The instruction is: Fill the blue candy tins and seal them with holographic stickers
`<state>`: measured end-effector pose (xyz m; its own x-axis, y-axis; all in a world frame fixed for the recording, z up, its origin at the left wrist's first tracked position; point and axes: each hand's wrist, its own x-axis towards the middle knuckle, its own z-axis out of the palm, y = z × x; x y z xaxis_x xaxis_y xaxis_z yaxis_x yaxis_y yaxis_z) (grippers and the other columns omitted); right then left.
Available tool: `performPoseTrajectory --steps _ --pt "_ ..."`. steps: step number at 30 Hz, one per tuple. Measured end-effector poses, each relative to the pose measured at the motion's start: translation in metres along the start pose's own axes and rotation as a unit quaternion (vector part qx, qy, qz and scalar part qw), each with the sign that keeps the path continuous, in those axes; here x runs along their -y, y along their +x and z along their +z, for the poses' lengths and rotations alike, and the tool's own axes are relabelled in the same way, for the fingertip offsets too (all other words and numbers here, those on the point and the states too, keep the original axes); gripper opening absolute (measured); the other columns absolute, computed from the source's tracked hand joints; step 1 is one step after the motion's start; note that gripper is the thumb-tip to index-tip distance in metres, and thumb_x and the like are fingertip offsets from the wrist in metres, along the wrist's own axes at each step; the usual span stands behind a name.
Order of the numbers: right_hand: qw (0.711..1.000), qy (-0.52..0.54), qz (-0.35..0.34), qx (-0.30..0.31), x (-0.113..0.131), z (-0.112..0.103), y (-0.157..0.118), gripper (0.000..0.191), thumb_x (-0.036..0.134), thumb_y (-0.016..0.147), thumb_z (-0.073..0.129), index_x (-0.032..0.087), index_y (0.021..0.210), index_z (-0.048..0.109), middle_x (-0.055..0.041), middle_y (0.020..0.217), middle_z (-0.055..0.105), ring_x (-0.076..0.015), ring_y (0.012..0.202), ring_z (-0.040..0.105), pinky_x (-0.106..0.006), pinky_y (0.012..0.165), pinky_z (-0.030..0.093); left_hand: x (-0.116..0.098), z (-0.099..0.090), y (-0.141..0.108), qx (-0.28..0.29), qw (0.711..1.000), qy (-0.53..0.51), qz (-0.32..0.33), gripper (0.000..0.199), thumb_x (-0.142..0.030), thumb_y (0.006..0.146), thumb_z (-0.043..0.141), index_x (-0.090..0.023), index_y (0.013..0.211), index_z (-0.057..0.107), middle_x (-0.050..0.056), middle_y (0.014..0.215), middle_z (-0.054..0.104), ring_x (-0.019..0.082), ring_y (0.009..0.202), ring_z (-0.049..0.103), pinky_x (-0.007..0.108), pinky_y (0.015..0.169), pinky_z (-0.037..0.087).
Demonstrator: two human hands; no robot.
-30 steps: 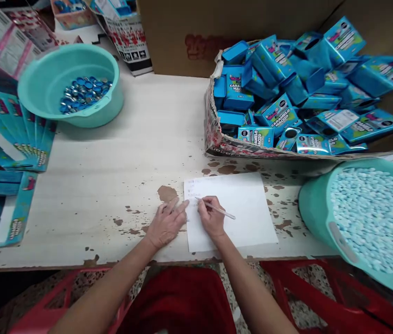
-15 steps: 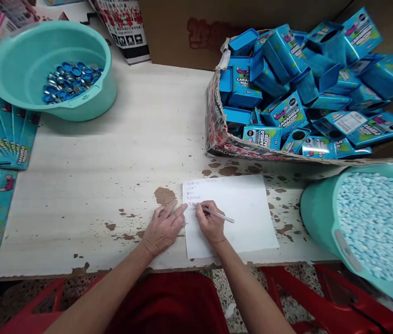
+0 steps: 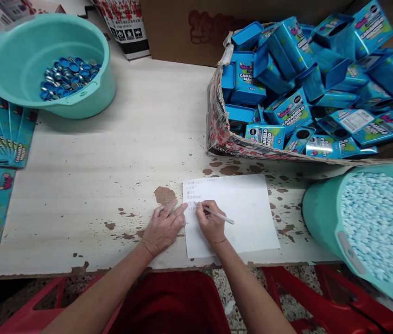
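Note:
A white sheet of paper lies on the worn table, with several short lines of handwriting along its upper left side. My right hand rests on the sheet and grips a slim pale pen, its tip at the handwriting and its back end pointing right. Flat on the table at the sheet's left edge is my left hand, fingers stretched out and fingertips reaching the paper. Something small and greyish shows between its fingers, too unclear to name.
A torn carton of blue candy tins stands at back right. Below it is a turquoise tub of pale blue candies. Another turquoise basin holds small metal lids. Flat blue printed cartons lie left; red stools stand below.
The camera view has shifted slightly. My right hand and the pen stay almost in place at the handwriting, and my left hand has not visibly moved.

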<state>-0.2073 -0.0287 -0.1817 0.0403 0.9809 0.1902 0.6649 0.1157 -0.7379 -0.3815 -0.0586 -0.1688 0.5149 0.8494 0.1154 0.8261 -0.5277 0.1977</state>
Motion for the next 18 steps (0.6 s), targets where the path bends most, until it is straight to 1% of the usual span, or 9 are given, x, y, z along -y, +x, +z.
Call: performPoseTrajectory --steps 5,9,13,18 --pt "1.000 0.013 0.007 0.018 0.0009 -0.0009 0.0011 0.010 0.023 0.082 0.051 0.020 0.073 0.054 0.0003 0.062 0.058 -0.0110 0.052 0.053 -0.023 0.051 0.041 0.0006 -0.0005 0.0002 -0.008 1.000 -0.008 0.003 0.014 -0.025 0.089 0.047 -0.021 0.096 0.059 0.005 0.135 0.052 0.026 0.126 0.044 0.042 0.092 0.037" --pt "1.000 0.016 0.001 0.025 -0.0009 -0.0006 0.0007 0.012 0.022 0.082 0.051 0.021 0.070 0.051 0.0016 0.059 0.055 -0.0106 0.050 0.051 -0.023 0.050 0.040 0.0008 0.0001 -0.0005 -0.010 1.000 -0.003 0.006 0.015 -0.025 0.090 0.046 -0.021 0.096 0.059 0.004 0.136 0.051 0.026 0.127 0.043 0.042 0.093 0.037" --pt "0.999 0.018 0.007 0.026 -0.0014 -0.0006 -0.0001 0.011 0.023 0.083 0.051 0.021 0.072 0.051 0.0012 0.062 0.056 -0.0108 0.052 0.052 -0.023 0.052 0.041 0.0006 0.0004 -0.0010 -0.005 1.000 -0.003 0.006 0.016 -0.025 0.090 0.045 -0.021 0.097 0.059 0.004 0.137 0.049 0.026 0.128 0.041 0.043 0.093 0.036" --pt "1.000 0.017 0.015 0.012 -0.0008 -0.0007 -0.0007 0.011 0.023 0.083 0.051 0.020 0.072 0.051 0.0009 0.062 0.056 -0.0114 0.053 0.052 -0.023 0.053 0.041 0.0004 0.0002 -0.0010 -0.001 1.000 -0.011 0.001 0.015 -0.025 0.090 0.046 -0.020 0.097 0.059 0.003 0.137 0.050 0.025 0.129 0.041 0.043 0.094 0.036"
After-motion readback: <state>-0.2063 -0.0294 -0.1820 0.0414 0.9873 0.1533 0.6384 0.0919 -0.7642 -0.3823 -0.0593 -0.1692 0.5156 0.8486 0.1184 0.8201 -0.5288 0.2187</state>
